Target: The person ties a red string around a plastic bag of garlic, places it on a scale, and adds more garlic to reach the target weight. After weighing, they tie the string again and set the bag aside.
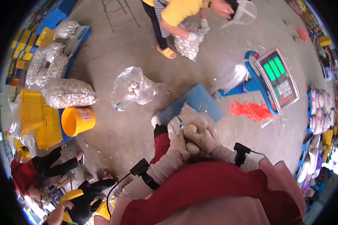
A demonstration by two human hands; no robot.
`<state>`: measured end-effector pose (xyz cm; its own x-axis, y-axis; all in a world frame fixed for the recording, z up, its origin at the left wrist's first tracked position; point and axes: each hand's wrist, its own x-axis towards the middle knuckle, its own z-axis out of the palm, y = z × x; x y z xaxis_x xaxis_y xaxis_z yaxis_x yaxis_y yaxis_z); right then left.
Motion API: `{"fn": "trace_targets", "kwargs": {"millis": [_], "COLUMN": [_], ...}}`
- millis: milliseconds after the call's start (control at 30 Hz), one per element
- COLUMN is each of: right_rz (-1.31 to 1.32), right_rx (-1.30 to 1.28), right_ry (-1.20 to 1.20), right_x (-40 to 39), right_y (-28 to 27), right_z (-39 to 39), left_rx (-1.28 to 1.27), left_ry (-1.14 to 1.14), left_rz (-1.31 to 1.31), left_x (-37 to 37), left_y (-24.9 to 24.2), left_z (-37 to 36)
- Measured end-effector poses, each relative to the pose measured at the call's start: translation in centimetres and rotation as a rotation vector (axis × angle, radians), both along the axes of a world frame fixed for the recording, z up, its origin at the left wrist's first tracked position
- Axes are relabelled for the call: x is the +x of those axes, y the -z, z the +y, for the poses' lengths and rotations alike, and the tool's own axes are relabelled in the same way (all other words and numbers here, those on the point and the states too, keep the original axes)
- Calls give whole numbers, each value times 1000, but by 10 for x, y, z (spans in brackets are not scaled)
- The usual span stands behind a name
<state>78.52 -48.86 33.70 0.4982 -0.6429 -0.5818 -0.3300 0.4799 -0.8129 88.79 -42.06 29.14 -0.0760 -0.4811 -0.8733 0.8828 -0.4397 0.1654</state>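
Pale bulbs (190, 131): could be rolling out of your hands if the fingers are spreading or the wrists are tipping; the cause would be smooth, rounded surfaces stacking one against another.
Clear bag (174, 126): could be snagging or folding under the bulbs, its loose film bunching close to your fingers.
Bulb position: the bulbs are sitting between your two hands, one at the upper side of the grip, another nearer your body, at the lower centre of the frame.
Right hand (206, 141): is curling its fingers around the upper bulb, gripping it from the right.
Left hand (178, 144): is bordering the bulbs from the left; its fingertips appear partly hidden, so whether it is closing on a bulb or on film, you cannot tell.
Blue platform (202, 98): is lying just beyond the bag, at the centre of the frame.
Scale display (277, 79): is standing at the upper right, showing green panels.
Co-worker (176, 14): is bending over a filled sack (187, 47) at the top centre.
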Motion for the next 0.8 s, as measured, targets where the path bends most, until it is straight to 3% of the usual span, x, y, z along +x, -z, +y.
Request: {"fn": "trace_targets", "kwargs": {"millis": [33,67,133,167,200,267,333,367,400,467,533,600,633,733,767,800], "right_rz": [1,-1,-27,-36,-46,-46,-48,-275,-492,-579,-478,-436,-306,-183,-379,-467], "right_rx": [-247,-490,-519,-397,-279,-370,-455,-66,334,167,-14,-38,-217,-437,-511,-49], "right_ry": [-46,-86,-43,-13,13,-51,-100,-4,87,104,50,28,-60,-87,-170,-126], "right_x": [4,11,31,40,49,68,97,125,155,220,270,298,312,356,366,362], "right_y": [10,16,-11,-31,-41,-37,-44,-61,-71,-36,-13,-24,-17,75,142,140], "right_z": [-10,-17,-26,-29,-36,-49,-61,-71,-80,-94,-111,-127,-135,-147,-153,-153], "left_rx": [-234,-359,-570,-566,-579,-610,-681,-517,-519,-490,-447,-390,-383,-412,-438,-463], "left_ry": [129,214,333,569,504,376,530,416,416,-192,-219,-222,-249,-335,-377,-422], "left_rz": [-328,-494,-872,-970,-978,-994,-1534,-1084,-1098,-534,-499,-400,-355,-322,-361,-397], "left_x": [4,16,41,53,60,74,107,132,157,209,274,315,335,373,369,367], "left_y": [8,2,-12,-25,-36,-58,-115,-100,-88,-65,-35,-25,-1,87,97,109], "left_z": [-4,-7,-14,-19,-25,-38,-53,-60,-69,-89,-109,-125,-130,-138,-136,-131]}}
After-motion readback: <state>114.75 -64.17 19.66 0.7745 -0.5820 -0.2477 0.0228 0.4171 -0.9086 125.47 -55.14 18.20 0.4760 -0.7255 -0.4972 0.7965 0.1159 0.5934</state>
